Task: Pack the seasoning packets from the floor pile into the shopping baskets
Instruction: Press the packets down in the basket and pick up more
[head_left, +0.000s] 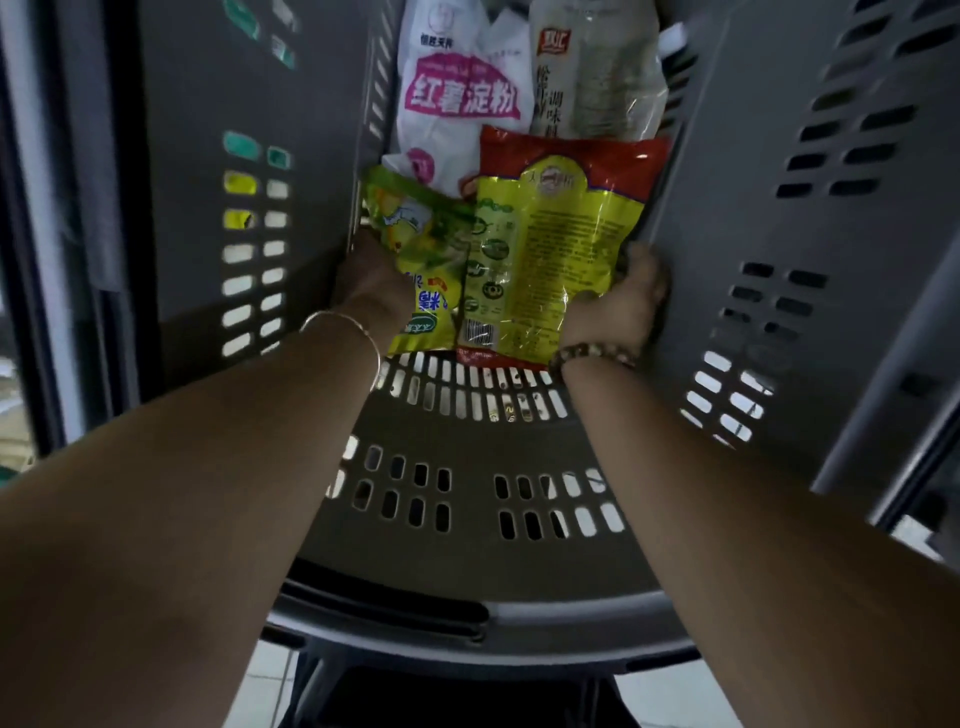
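Observation:
Both my arms reach down into a deep grey shopping basket (467, 499). My left hand (369, 286) grips a yellow-green seasoning packet (421, 260) at the basket's left wall. My right hand (623, 306) holds the lower right edge of a yellow and red packet (550, 244) beside it. Both packets lie on the basket's bottom, overlapping each other. Behind them lie a white packet with pink lettering (457, 98) and a clear bag with a red label (587, 73).
The basket's slotted grey walls (810, 208) rise close on both sides and in front of my arms. Pale floor tiles (270, 686) show below the basket's near rim. Yellow and teal colours show through the left wall's slots (244, 197).

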